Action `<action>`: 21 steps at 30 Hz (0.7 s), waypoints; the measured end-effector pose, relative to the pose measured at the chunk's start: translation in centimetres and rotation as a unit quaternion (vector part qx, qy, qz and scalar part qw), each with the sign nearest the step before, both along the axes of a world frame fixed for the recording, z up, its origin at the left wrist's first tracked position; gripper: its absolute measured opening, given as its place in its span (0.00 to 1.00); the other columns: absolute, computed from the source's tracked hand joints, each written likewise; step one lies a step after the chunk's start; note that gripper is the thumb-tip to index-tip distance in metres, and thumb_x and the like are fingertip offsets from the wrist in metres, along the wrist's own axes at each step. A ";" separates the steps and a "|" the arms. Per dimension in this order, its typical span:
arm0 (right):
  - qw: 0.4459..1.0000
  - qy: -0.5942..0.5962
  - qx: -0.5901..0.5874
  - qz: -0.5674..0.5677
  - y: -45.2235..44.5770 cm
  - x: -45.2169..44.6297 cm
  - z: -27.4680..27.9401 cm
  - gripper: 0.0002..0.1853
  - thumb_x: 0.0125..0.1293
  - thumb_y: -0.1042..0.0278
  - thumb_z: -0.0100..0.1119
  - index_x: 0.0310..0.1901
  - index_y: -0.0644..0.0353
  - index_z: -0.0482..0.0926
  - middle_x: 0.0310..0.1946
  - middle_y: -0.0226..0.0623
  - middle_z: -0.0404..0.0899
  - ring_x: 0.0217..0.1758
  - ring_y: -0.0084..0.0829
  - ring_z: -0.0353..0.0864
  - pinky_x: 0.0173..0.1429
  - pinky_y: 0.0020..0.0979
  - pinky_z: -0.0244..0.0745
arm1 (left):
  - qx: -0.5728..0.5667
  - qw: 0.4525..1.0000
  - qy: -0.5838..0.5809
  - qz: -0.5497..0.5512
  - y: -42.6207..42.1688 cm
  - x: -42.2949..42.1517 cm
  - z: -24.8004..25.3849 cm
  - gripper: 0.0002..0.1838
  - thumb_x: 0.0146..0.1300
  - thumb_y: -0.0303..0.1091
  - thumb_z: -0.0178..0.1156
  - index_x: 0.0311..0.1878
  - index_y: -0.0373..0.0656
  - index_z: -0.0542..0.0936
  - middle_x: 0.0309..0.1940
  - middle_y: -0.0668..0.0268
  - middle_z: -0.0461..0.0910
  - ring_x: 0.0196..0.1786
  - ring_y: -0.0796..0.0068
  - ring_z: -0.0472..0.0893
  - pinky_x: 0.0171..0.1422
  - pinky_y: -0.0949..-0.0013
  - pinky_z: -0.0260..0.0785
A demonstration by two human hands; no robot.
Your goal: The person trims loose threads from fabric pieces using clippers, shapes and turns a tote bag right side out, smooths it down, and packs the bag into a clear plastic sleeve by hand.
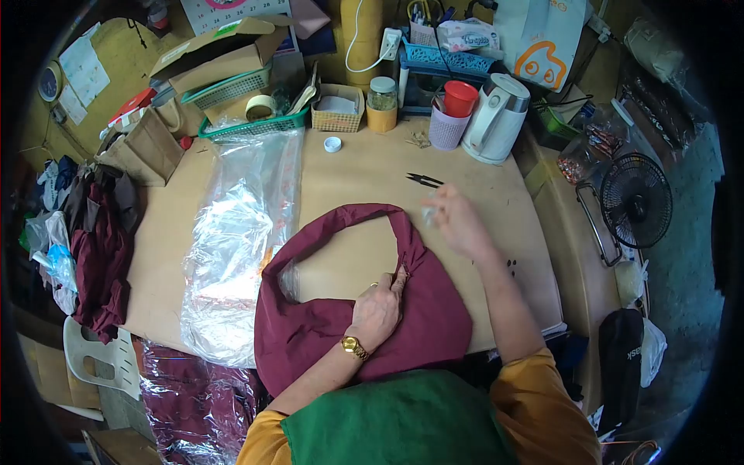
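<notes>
A maroon cloth bag (434,310) with a wide looped strap lies on the table before me. My left hand (377,310), a gold watch at its wrist, is closed on the bag by the inner edge of its opening. Its index finger stretches to the gathered foot of the strap. My right hand (453,221) is raised to the right of the strap and smeared by motion. A small pale blur shows by its fingertips; I cannot make out what it is. Just beyond that hand lie black thread snips (425,180), apart from the fingers.
Clear plastic sheeting (240,225) covers the table's left part. Along the back stand a green tray (256,128), a wicker basket (339,118), a jar (382,105), a purple cup (448,130) and a white kettle (497,120). A black fan (635,200) is at right.
</notes>
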State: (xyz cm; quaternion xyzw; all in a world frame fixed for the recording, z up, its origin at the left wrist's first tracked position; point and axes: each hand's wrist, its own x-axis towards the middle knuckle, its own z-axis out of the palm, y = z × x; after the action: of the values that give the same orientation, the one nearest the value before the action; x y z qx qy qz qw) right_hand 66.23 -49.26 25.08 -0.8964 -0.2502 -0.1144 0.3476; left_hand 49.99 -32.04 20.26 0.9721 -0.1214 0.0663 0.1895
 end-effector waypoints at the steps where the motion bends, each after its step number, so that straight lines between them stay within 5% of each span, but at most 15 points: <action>1: 0.997 0.073 0.017 0.027 0.7 -2.0 -0.6 0.12 0.61 0.77 0.60 0.46 0.65 0.83 0.35 0.42 0.79 0.40 0.43 0.81 0.50 0.36 0.76 | -0.001 1.000 -0.017 -0.001 0.0 0.0 0.0 0.25 0.65 0.27 0.51 0.66 0.38 0.73 0.36 0.58 0.75 0.34 0.63 0.81 0.40 0.63 0.77; 2: 0.987 0.146 0.033 0.055 1.6 -3.9 -1.0 0.12 0.62 0.78 0.59 0.47 0.64 0.82 0.34 0.42 0.79 0.39 0.44 0.81 0.50 0.36 0.76 | -0.003 1.000 -0.017 0.000 0.0 0.1 -0.1 0.25 0.65 0.27 0.51 0.66 0.38 0.73 0.36 0.58 0.75 0.34 0.63 0.81 0.40 0.63 0.77; 5: 0.996 0.013 -0.062 0.059 3.1 -6.4 -4.4 0.06 0.60 0.77 0.60 0.39 0.61 0.80 0.30 0.44 0.77 0.34 0.51 0.79 0.44 0.44 0.76 | -0.002 1.000 -0.005 -0.002 0.1 0.0 -0.2 0.24 0.65 0.27 0.51 0.66 0.38 0.74 0.36 0.58 0.75 0.34 0.64 0.82 0.40 0.63 0.77; 9: 0.995 0.082 -0.044 0.044 3.5 -4.2 -5.1 0.03 0.60 0.76 0.59 0.35 0.60 0.77 0.33 0.45 0.75 0.40 0.52 0.79 0.45 0.50 0.74 | 0.010 1.000 -0.008 0.000 0.1 -0.1 0.3 0.23 0.65 0.28 0.51 0.64 0.37 0.75 0.36 0.58 0.75 0.34 0.64 0.82 0.40 0.63 0.77; 12: 0.990 -0.088 -0.097 0.052 3.8 -2.4 -4.3 0.03 0.60 0.77 0.57 0.36 0.61 0.78 0.33 0.45 0.78 0.41 0.52 0.80 0.44 0.48 0.75 | -0.019 1.000 -0.013 -0.003 0.2 -0.2 0.1 0.23 0.65 0.28 0.52 0.64 0.39 0.75 0.37 0.57 0.76 0.34 0.61 0.82 0.41 0.62 0.78; 14: 0.989 0.115 -0.085 0.019 4.0 -0.2 -2.3 0.04 0.59 0.76 0.58 0.37 0.63 0.80 0.33 0.45 0.81 0.40 0.49 0.82 0.45 0.43 0.77 | -0.046 0.999 -0.017 0.001 0.5 0.3 0.2 0.22 0.66 0.29 0.52 0.64 0.40 0.76 0.38 0.57 0.77 0.35 0.60 0.82 0.41 0.61 0.78; 16: 0.984 0.138 0.111 0.014 3.5 5.4 -4.0 0.03 0.60 0.77 0.60 0.35 0.62 0.81 0.22 0.35 0.81 0.29 0.39 0.82 0.39 0.38 0.77 | -0.105 0.994 0.004 -0.019 0.9 0.7 0.4 0.20 0.66 0.32 0.55 0.62 0.42 0.77 0.39 0.56 0.78 0.35 0.56 0.82 0.41 0.59 0.78; 19: 0.976 0.125 0.174 -0.036 4.5 5.3 0.6 0.08 0.59 0.75 0.62 0.41 0.63 0.79 0.32 0.38 0.81 0.35 0.38 0.81 0.42 0.38 0.76 | -0.167 0.985 -0.036 -0.002 0.7 2.4 1.4 0.19 0.66 0.35 0.58 0.59 0.43 0.78 0.39 0.54 0.78 0.36 0.52 0.81 0.42 0.57 0.77; 21: 0.979 -0.128 0.130 -0.086 5.4 4.3 1.1 0.17 0.58 0.74 0.66 0.49 0.61 0.76 0.45 0.46 0.76 0.47 0.41 0.78 0.51 0.41 0.73 | -0.119 0.986 -0.111 0.021 1.5 3.9 1.6 0.19 0.63 0.40 0.63 0.55 0.46 0.79 0.44 0.56 0.77 0.45 0.54 0.79 0.49 0.53 0.71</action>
State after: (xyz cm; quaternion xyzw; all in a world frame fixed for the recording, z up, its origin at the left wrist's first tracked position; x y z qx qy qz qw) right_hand 70.50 -43.83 26.14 -0.8395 -0.1975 -0.2897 0.4150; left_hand 53.92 -30.52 21.90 0.9316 -0.1123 0.1917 0.2877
